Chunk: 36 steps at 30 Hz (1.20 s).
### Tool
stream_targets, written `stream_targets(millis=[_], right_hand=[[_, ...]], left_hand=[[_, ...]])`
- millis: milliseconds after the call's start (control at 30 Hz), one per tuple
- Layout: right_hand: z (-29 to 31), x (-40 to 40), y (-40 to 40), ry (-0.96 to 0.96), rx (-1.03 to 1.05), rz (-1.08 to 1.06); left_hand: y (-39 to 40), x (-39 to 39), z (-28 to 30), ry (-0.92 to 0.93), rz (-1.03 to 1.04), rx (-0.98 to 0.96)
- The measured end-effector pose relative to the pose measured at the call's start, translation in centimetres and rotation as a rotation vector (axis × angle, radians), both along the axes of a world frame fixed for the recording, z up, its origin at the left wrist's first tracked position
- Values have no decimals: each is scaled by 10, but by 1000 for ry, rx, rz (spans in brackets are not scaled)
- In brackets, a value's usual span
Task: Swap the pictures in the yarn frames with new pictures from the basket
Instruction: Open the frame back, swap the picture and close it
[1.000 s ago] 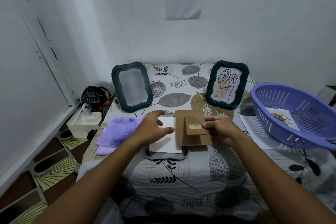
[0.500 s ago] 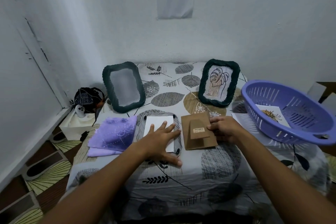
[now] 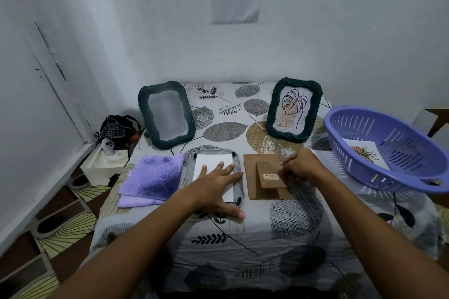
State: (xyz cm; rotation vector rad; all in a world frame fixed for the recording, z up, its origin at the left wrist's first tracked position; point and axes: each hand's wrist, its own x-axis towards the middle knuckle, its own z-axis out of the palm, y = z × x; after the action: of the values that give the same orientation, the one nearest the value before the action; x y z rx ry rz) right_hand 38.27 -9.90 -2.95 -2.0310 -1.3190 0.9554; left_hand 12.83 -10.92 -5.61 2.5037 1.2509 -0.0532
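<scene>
Two dark green yarn frames stand at the back of the table. The left frame [image 3: 167,114] shows only a grey pane; the right frame [image 3: 294,109] holds a leaf drawing. A white picture sheet [image 3: 213,162] lies blank side up at mid-table, and my left hand [image 3: 216,184] presses flat on it with fingers spread. To its right lies a brown backing board [image 3: 257,177] with its stand up. My right hand [image 3: 300,168] has curled fingers pinching the stand's right edge. The purple basket [image 3: 410,131] at the right holds a yellow flower picture [image 3: 364,153].
A folded purple cloth [image 3: 153,177] lies left of the white sheet. Another white sheet [image 3: 324,161] sticks out from under the basket. A dark bag [image 3: 116,128] and a white box sit on the floor at the left, by the wall. A printed paper hangs on the back wall.
My left hand has laid the white sheet flat on the table and now spreads over it. The brown backing board has come down to the table, to the right of the sheet.
</scene>
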Motion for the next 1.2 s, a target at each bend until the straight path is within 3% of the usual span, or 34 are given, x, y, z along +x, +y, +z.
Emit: stream_targets(millis=[300, 467, 833, 1200], right_hand=[[30, -27, -7, 248, 110, 57], [33, -65, -8, 419, 42, 121], [16, -109, 13, 244, -13, 142], [17, -107, 22, 378, -1, 84]], left_hand=[[-1, -22, 14, -204, 126, 64], [1, -47, 11, -415, 250, 111], [-1, -56, 5, -563, 362, 59], [1, -57, 6, -573, 374, 46]])
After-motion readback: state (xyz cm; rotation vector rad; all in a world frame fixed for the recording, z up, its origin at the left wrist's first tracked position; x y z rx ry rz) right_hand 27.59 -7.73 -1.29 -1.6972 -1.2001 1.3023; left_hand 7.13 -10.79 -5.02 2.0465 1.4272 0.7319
